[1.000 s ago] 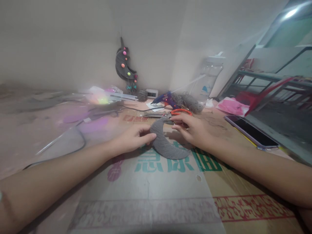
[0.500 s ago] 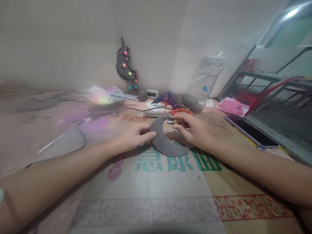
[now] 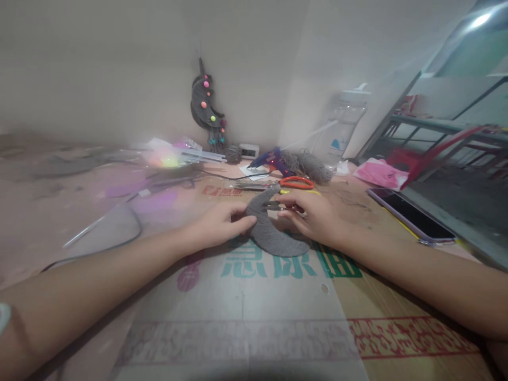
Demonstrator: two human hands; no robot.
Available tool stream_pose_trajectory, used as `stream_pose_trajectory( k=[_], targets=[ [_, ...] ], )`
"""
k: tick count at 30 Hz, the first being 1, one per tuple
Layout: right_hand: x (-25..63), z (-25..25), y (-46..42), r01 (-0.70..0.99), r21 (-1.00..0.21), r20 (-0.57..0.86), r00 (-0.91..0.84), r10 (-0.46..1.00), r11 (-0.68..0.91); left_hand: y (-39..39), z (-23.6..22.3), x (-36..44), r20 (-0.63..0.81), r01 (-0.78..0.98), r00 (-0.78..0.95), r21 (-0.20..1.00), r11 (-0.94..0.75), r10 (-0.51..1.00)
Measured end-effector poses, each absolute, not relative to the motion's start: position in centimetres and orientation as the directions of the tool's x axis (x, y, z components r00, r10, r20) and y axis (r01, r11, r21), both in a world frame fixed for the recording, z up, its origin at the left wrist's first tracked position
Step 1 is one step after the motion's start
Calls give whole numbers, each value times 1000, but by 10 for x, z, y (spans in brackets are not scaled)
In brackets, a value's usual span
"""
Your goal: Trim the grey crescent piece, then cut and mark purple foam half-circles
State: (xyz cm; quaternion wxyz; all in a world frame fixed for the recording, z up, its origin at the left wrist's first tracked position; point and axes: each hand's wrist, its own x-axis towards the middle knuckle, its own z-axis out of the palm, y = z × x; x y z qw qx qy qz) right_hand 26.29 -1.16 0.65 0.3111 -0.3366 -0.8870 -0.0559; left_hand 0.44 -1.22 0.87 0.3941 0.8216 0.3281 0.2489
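Observation:
A grey yarn-wrapped crescent (image 3: 265, 228) lies at a slant above the printed sheet in front of me. My left hand (image 3: 232, 219) pinches its outer left edge between thumb and fingers. My right hand (image 3: 307, 214) is at the crescent's inner curve, its thumb and fingers closed around a small dark pronged thing (image 3: 273, 206), whose kind I cannot make out. Behind the crescent's upper tip lie scissors (image 3: 297, 183) with orange handles. A thin yellow piece shows just above my right fingers.
Grey yarn (image 3: 313, 166) and a blue glue gun (image 3: 273, 160) lie at the back. A crescent with coloured balls (image 3: 204, 106) hangs on the wall. A clear bottle (image 3: 343, 127) stands back right, near a phone (image 3: 413, 214). Bagged supplies (image 3: 170, 154) and a cable are on the left.
My right fingers have drawn together, and a dark pronged thing now shows between them. The orange scissor handles are less covered by my right hand. My left hand keeps its pinch.

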Motion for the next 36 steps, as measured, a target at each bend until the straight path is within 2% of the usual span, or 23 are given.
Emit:
stream_pose_trajectory(
  k=[19, 26, 36],
  targets=[
    [260, 7, -11, 633, -130, 598, -564, 570, 763, -13, 9, 5, 192, 377, 675, 740, -556, 713],
    [263, 7, -13, 645, -174, 665, -481, 572, 744, -8, 7, 3, 148, 343, 654, 816, -465, 742],
    [267, 6, -6, 690, -159, 683, -440, 583, 706, -9, 10, 3, 162, 338, 645, 816, -469, 746]
  ],
)
